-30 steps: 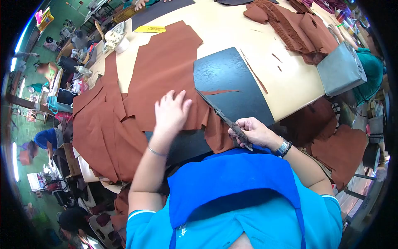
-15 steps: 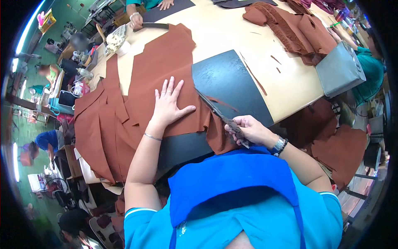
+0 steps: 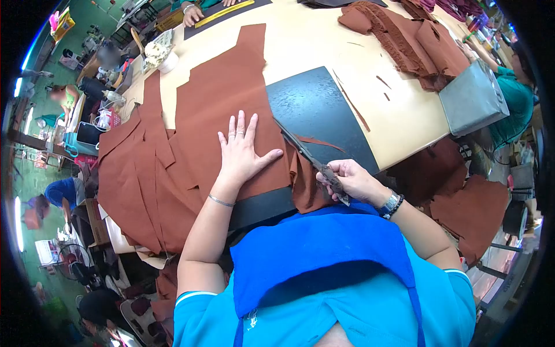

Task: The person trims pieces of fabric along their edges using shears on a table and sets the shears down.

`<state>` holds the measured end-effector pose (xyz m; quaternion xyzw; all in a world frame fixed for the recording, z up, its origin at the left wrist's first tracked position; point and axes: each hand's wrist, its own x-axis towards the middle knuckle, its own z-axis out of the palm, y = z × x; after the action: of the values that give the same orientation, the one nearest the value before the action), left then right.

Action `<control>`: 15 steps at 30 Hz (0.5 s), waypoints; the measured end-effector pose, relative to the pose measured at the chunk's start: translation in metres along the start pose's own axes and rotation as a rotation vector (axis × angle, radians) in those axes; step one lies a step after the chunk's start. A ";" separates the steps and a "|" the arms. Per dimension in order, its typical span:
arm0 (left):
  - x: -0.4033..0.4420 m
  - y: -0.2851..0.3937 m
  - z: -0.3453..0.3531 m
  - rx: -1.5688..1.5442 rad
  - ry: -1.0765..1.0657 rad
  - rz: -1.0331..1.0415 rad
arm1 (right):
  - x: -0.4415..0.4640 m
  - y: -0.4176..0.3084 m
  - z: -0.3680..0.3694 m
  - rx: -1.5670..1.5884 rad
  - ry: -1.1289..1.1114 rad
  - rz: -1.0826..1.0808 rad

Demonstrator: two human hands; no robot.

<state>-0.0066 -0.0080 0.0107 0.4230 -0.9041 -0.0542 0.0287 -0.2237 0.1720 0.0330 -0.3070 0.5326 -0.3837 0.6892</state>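
Observation:
My left hand (image 3: 241, 155) lies flat with spread fingers on a large brown sheet (image 3: 217, 104), which looks like leather. My right hand (image 3: 351, 180) grips the wrapped handle of a long, dark-bladed knife (image 3: 304, 153). Its blade slants away from me along the sheet's right edge, the tip close to that edge. Beneath the sheet is a black cutting board (image 3: 324, 110), with a thin brown strip (image 3: 318, 141) on it beside the blade. A crumpled brown flap (image 3: 306, 191) hangs between the knife and my blue apron (image 3: 324, 243).
More brown pieces (image 3: 130, 185) overlap at the left. Brown scraps (image 3: 404, 43) are heaped at the far right, near a grey box (image 3: 475, 98). A white container (image 3: 167, 61) stands far left. Across the table, a co-worker's hand (image 3: 192, 15) is by a yellow strip (image 3: 222, 14).
The brown sheet has turned slightly, its far end shifting away from me. My left hand has moved a little right; my right hand and the knife have barely moved. The co-worker's dark strip is gone from view.

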 end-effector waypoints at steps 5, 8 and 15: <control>-0.007 0.015 0.004 0.003 0.003 -0.028 | 0.002 -0.009 0.002 -0.005 0.007 0.066; -0.013 0.026 0.005 -0.018 0.003 -0.058 | 0.004 -0.009 0.004 0.028 0.021 0.080; -0.006 0.022 -0.006 -0.071 -0.051 -0.107 | -0.004 0.004 -0.003 0.046 0.010 -0.014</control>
<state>-0.0189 0.0103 0.0189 0.4677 -0.8782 -0.0985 0.0176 -0.2268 0.1780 0.0309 -0.2929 0.5250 -0.4021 0.6906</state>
